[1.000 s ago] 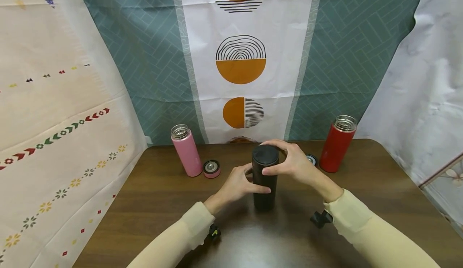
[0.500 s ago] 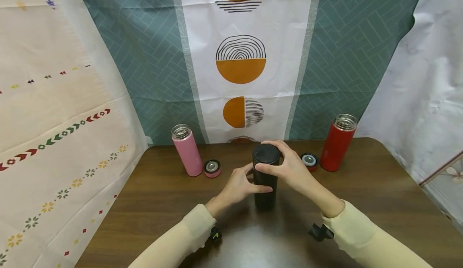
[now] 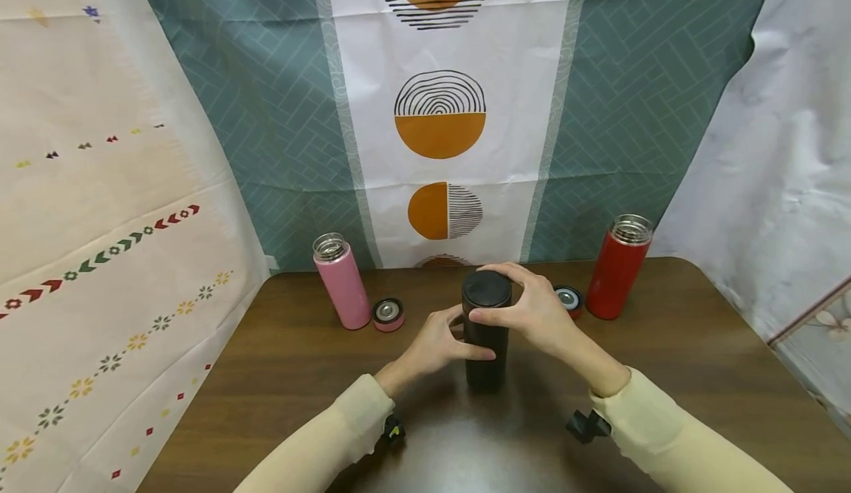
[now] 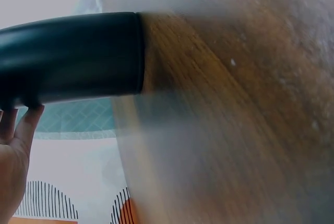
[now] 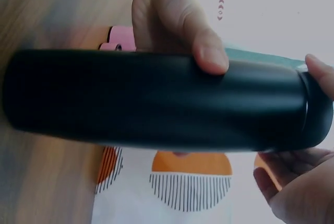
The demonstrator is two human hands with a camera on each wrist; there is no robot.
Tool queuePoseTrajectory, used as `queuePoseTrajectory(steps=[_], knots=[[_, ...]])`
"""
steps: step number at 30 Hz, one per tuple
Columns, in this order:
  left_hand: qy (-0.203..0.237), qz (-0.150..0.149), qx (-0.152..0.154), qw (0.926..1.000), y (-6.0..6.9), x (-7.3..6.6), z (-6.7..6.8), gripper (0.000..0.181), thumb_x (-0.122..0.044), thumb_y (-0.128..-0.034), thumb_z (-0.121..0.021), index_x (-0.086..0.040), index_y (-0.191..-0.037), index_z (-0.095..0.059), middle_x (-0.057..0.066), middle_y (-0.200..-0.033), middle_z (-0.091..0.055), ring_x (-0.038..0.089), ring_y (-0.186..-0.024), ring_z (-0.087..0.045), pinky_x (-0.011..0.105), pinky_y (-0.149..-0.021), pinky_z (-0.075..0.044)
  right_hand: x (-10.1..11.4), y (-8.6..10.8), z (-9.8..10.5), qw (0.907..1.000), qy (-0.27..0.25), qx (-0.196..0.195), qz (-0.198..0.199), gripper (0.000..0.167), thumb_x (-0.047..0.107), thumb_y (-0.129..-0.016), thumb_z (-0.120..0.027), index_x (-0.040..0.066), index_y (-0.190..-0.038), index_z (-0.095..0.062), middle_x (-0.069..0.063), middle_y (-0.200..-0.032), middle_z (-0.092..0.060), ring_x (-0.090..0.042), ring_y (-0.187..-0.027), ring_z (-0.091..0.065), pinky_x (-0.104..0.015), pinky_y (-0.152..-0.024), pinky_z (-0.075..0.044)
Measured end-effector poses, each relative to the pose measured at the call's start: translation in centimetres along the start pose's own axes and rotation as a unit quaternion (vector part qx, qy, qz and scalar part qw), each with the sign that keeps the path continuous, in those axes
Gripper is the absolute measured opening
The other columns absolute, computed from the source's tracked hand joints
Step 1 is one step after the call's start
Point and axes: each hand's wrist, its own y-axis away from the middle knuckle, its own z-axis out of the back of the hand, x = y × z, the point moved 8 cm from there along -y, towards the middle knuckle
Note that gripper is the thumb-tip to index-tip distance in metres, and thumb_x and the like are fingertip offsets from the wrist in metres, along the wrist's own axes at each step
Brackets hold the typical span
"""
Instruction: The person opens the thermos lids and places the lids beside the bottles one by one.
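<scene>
A black thermos bottle (image 3: 486,375) stands upright on the wooden table with its black lid (image 3: 487,289) on top. My left hand (image 3: 428,344) grips the bottle's body from the left, the thumb lying across its front. My right hand (image 3: 535,311) holds the lid from the right, thumb in front and fingers behind. In the right wrist view a thin seam shows between the lid and the bottle body (image 5: 156,101). Only the lower part of the bottle (image 4: 78,59) and some fingers (image 4: 26,125) appear in the left wrist view.
A lidless pink bottle (image 3: 343,286) stands at the back left, its pink lid (image 3: 388,314) lying upturned beside it. At the back right is a lidless red bottle (image 3: 618,271) with its upturned lid (image 3: 569,299), partly behind my right hand. Patterned cloths hang behind the table (image 3: 299,375).
My right hand has turned round the lid, its thumb shifting left across the front. More of the red bottle's lid shows now. My left hand keeps its grip on the black bottle.
</scene>
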Motion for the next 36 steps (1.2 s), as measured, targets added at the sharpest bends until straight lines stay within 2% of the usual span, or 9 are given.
queuePoseTrajectory(steps=[7, 12, 17, 20, 23, 25, 30, 36], knots=[[0.005, 0.014, 0.005, 0.9999, -0.1, 0.3, 0.0, 0.063, -0.023, -0.0824, -0.091, -0.026, -0.140, -0.064, -0.009, -0.131, -0.070, 0.011, -0.119, -0.066, 0.033, -0.104, -0.053, -0.5, -0.6, 0.0, 0.9990, -0.026, 0.026, 0.023, 0.059, 0.032, -0.079, -0.092, 0.019, -0.132, -0.069, -0.001, -0.128, -0.070, -0.030, -0.122, -0.059, -0.062, -0.109, -0.037], [0.000, 0.017, 0.005, 0.9998, -0.1, 0.3, 0.0, 0.062, -0.023, -0.0815, -0.091, -0.026, -0.138, -0.066, -0.010, -0.130, -0.070, 0.011, -0.118, -0.067, 0.033, -0.102, -0.053, -0.6, -1.0, 0.2, 0.9958, -0.048, 0.065, 0.044, 0.058, 0.026, -0.079, -0.092, 0.019, -0.132, -0.070, -0.004, -0.126, -0.071, -0.032, -0.121, -0.059, -0.061, -0.110, -0.036], [-0.007, 0.013, 0.007, 0.9999, 0.0, 0.1, -0.1, 0.061, -0.021, -0.0822, -0.091, -0.024, -0.138, -0.065, -0.009, -0.129, -0.071, 0.010, -0.119, -0.066, 0.034, -0.104, -0.052, -0.3, -1.2, 0.5, 0.9937, -0.013, 0.087, 0.068, 0.058, 0.030, -0.079, -0.091, 0.024, -0.133, -0.068, 0.002, -0.128, -0.068, -0.027, -0.124, -0.057, -0.066, -0.111, -0.034], [-0.006, 0.007, 0.004, 1.0000, 0.0, 0.0, -0.1, 0.062, -0.020, -0.0830, -0.090, -0.023, -0.139, -0.064, -0.009, -0.129, -0.071, 0.011, -0.119, -0.066, 0.034, -0.104, -0.052, -0.1, -0.8, 0.3, 0.9943, 0.006, 0.090, 0.057, 0.061, 0.036, -0.082, -0.088, 0.028, -0.137, -0.063, 0.004, -0.134, -0.062, -0.027, -0.129, -0.053, -0.068, -0.110, -0.036], [-0.005, 0.000, -0.003, 1.0000, 0.1, -0.1, -0.3, 0.062, -0.019, -0.0832, -0.090, -0.024, -0.139, -0.064, -0.009, -0.127, -0.071, 0.011, -0.117, -0.067, 0.032, -0.103, -0.053, -0.1, -0.1, 0.2, 0.9963, -0.006, 0.078, 0.034, 0.066, 0.038, -0.086, -0.083, 0.025, -0.144, -0.055, -0.002, -0.142, -0.057, -0.030, -0.131, -0.050, -0.066, -0.108, -0.040], [-0.006, -0.004, -0.009, 0.9999, 0.1, -0.3, -0.4, 0.062, -0.019, -0.0834, -0.090, -0.024, -0.140, -0.063, -0.009, -0.127, -0.072, 0.011, -0.116, -0.068, 0.032, -0.102, -0.053, -0.1, 0.4, 0.1, 0.9982, -0.018, 0.055, 0.015, 0.068, 0.038, -0.088, -0.081, 0.022, -0.148, -0.052, -0.005, -0.145, -0.054, -0.032, -0.132, -0.049, -0.064, -0.106, -0.043], [-0.015, -0.005, -0.019, 0.9997, 0.2, -0.4, -0.3, 0.065, -0.022, -0.0829, -0.091, -0.023, -0.141, -0.062, -0.009, -0.129, -0.071, 0.010, -0.117, -0.067, 0.034, -0.103, -0.053, 0.1, 1.5, 0.1, 0.9994, -0.030, -0.012, -0.015, 0.070, 0.036, -0.087, -0.084, 0.019, -0.148, -0.055, -0.007, -0.142, -0.061, -0.033, -0.133, -0.052, -0.064, -0.108, -0.041], [-0.011, 0.003, -0.014, 0.9998, 0.4, -0.2, -0.4, 0.065, -0.025, -0.0840, -0.090, -0.026, -0.142, -0.061, -0.010, -0.131, -0.070, 0.010, -0.120, -0.066, 0.037, -0.105, -0.052, 0.2, 1.4, 0.3, 0.9997, -0.008, -0.022, -0.011, 0.069, 0.034, -0.083, -0.089, 0.018, -0.144, -0.062, -0.004, -0.134, -0.069, -0.031, -0.130, -0.058, -0.063, -0.109, -0.042]])
